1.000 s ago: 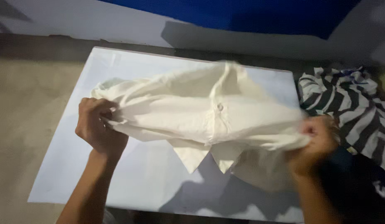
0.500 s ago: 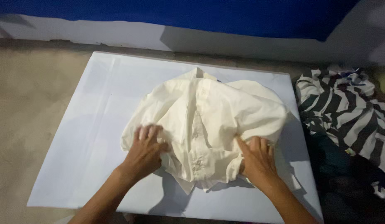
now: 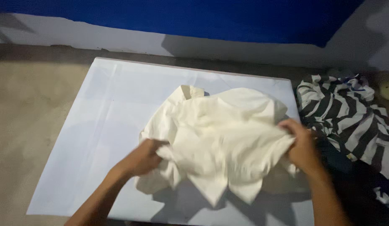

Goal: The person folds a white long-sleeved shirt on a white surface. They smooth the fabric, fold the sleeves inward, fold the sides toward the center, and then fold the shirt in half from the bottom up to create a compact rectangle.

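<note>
Head view, looking down. The largest element is a white sheet (image 3: pixel 98 125) spread flat on a grey-brown floor (image 3: pixel 27 125); all positions below are given relative to this sheet. Beyond its far edge runs a pale wall base beneath a blue wall (image 3: pixel 202 21). On the sheet's centre-right portion lies a cream shirt (image 3: pixel 219 134), crumpled and partly lifted, its collar points hanging toward the sheet's near edge and casting a shadow there. Just off the sheet's right edge lies a black-and-white striped garment (image 3: pixel 345 113), heaped on the floor, apart from the shirt. The left hand (image 3: pixel 142 157), above the sheet's near-middle, has its fingers curled into the shirt's left edge, bunching the fabric. The right hand (image 3: pixel 301 144), above the sheet's right margin, is closed on the shirt's right edge, the cloth gathered between thumb and fingers and drawn slightly upward.
</note>
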